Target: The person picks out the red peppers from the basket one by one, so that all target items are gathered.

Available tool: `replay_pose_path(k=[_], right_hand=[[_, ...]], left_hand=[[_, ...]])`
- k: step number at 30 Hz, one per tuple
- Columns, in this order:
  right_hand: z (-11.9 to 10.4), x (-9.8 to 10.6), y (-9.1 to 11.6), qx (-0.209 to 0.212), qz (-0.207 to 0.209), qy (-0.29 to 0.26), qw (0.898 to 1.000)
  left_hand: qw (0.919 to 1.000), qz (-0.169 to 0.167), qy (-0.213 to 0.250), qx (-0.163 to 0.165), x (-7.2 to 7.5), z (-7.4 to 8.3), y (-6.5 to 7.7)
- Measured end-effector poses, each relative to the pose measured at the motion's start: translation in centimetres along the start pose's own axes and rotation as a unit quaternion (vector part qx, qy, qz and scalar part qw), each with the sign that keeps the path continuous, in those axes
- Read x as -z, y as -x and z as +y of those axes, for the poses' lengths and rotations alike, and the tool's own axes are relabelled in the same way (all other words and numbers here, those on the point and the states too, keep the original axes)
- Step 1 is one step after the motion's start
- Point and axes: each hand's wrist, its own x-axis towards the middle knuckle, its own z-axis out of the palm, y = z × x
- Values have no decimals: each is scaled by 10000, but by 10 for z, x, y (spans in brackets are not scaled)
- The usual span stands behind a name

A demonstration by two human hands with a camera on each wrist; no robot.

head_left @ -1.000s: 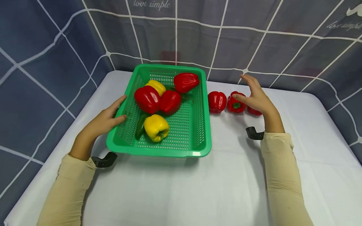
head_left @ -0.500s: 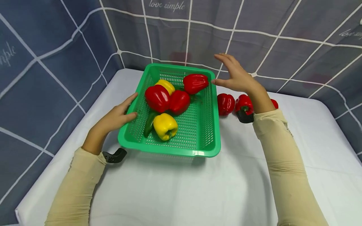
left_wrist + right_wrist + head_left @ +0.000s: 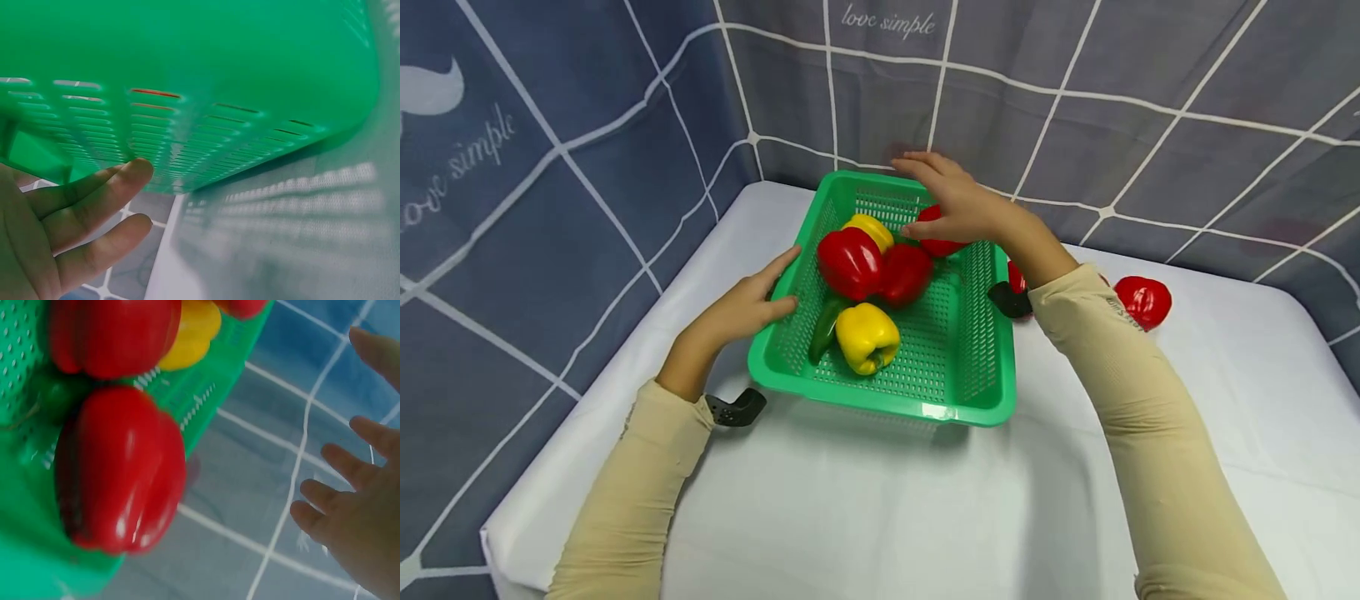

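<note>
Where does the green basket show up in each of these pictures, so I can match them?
Head: the green basket sits mid-picture, the left hand at its left rim.
Left wrist: seen from outside, its slotted wall spans the top.
Right wrist: down the left side, cut off by the picture's edge.
Shared landmark: the dark cloth with white lines, visible in all three.

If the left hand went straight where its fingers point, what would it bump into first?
Probably the green basket: the left hand points at the basket's left side. Its fingers look very close to that side, maybe already touching; I can't quite tell.
</note>
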Motion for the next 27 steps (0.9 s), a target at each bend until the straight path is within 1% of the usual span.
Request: replay_pose_path(k=[3, 9, 15, 18, 23, 27], right_hand=[[-4, -8, -9, 160, -309, 149, 9993], [-5, -28, -22, 281, -808, 100, 9963], [-4, -47, -28, 220, -1203, 1, 9925], [-5, -52, -31, 320, -1220, -52, 9920], [-5, -54, -37, 399, -1153, -192, 9923], [-6, -54, -43, 428, -1248, -185, 9911]], left_hand=[[10000, -24, -31, -3, -2, 2, -3], [10000, -31, -19, -2, -5, 6, -6], [10000, -53, 81, 4, -7, 6, -7], [10000, -14, 54, 45, -7, 4, -7], [10000, 30, 10, 93, -3, 2, -4], [9999, 77, 23, 133, 0, 1, -1]])
